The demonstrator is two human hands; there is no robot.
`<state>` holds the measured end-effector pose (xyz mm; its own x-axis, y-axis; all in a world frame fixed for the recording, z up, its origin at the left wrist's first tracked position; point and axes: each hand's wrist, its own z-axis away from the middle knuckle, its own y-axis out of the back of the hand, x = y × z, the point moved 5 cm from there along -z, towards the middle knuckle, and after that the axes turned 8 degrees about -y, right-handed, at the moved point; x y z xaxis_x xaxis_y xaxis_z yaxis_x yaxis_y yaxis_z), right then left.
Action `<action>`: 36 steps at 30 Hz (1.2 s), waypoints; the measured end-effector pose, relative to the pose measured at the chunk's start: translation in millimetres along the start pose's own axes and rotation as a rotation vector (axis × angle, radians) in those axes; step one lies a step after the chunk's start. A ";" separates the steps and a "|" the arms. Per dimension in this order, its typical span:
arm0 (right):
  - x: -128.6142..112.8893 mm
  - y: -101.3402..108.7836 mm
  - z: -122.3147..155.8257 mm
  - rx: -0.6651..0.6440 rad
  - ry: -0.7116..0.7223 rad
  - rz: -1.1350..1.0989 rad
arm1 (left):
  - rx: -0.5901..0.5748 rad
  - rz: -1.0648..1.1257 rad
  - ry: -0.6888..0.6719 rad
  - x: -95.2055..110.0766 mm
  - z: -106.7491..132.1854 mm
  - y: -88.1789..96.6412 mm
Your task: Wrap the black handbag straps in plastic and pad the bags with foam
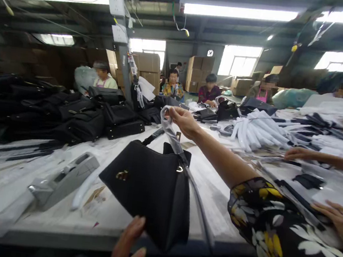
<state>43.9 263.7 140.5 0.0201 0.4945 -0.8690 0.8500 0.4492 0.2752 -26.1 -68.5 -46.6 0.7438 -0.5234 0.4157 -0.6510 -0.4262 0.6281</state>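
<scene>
A black handbag (pixel 152 184) with a small gold emblem hangs tilted over the near edge of the table. My right hand (pixel 185 122), raised at the end of a floral sleeve, grips the top of its handle (pixel 173 141), which is wrapped in clear plastic. A long thin strap (pixel 200 203) dangles along the bag's right side. Low in the view, my left hand (pixel 129 244) has its fingers and thumb apart. Its fingertips are at the bag's lower edge; whether they touch it I cannot tell.
A grey tape dispenser (pixel 63 180) and a white wrapped tube (pixel 85 189) lie left on the table (pixel 106 224). Black bags (pixel 67 111) are piled beyond. White wrapped handles (pixel 255 130) are heaped right. A co-worker's hands (pixel 336 215) work close by; more people sit opposite.
</scene>
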 end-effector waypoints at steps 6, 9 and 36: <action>59.3 21.1 80.7 0.031 -0.210 0.312 | 0.055 -0.219 -0.235 11.7 -18.3 -4.3; 61.7 33.1 152.0 0.028 -0.184 0.408 | 0.029 -0.396 -0.146 -30.1 -35.2 16.6; 104.7 -19.8 237.8 -0.385 0.190 1.002 | -0.614 -0.485 -0.228 -76.6 -69.1 -51.0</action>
<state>154.3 129.7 -53.7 0.5020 0.8579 -0.1092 0.2699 -0.0354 0.9622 -39.4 44.3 -65.0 0.8291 -0.5505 -0.0974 -0.0161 -0.1977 0.9801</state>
